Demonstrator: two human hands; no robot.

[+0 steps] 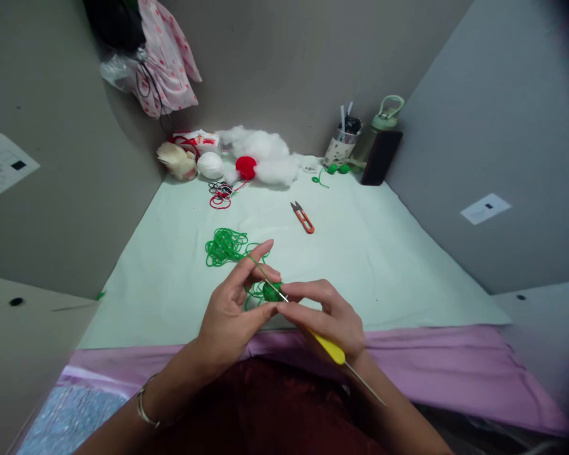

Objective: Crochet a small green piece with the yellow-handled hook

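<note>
Between both hands sits a small green crochet piece (271,291). My left hand (234,300) pinches it from the left, its index finger raised with a strand of green yarn running over it. A crochet hook (329,347) with a yellow handle is gripped in my right hand (329,313), its metal tip at the crochet piece. A thin metal shaft sticks out behind the handle toward the wrist. Just beyond my left hand lies a loose tangle of green yarn (225,246) on the pale cloth, with strands leading toward the piece.
Orange thread snips (303,218) lie mid-table. At the back are white stuffing (260,148), a red yarn ball (245,167), a white ball (210,165), small green pieces (332,169), a pen cup (340,148), a bottle (382,126) and a dark phone (382,158). Grey partitions enclose the table.
</note>
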